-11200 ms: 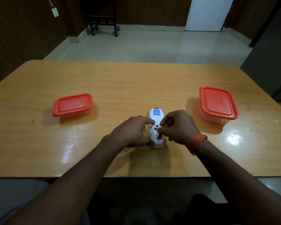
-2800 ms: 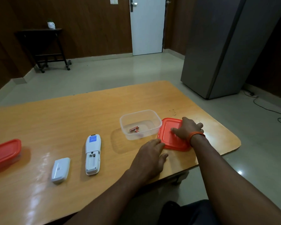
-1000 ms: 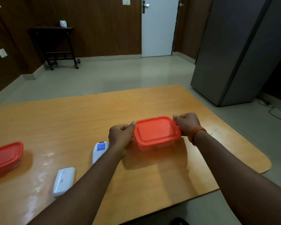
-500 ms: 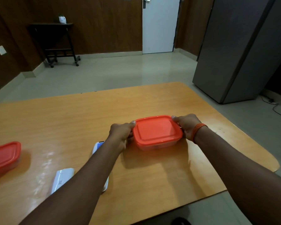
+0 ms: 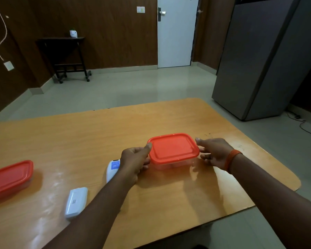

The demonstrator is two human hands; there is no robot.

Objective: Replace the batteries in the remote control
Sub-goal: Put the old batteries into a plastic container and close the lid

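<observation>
Head view: left hand (image 5: 135, 162) and right hand (image 5: 214, 153), fingers curled, grip opposite ends of the container (image 5: 171, 165); uneven pressing could leave its red lid (image 5: 173, 147) partly unseated.

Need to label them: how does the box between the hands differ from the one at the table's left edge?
The middle box is gripped by the left hand and right hand; the left box lies untouched. The middle box looks deeper; the left box flatter. Both are closed and red-lidded.
</observation>
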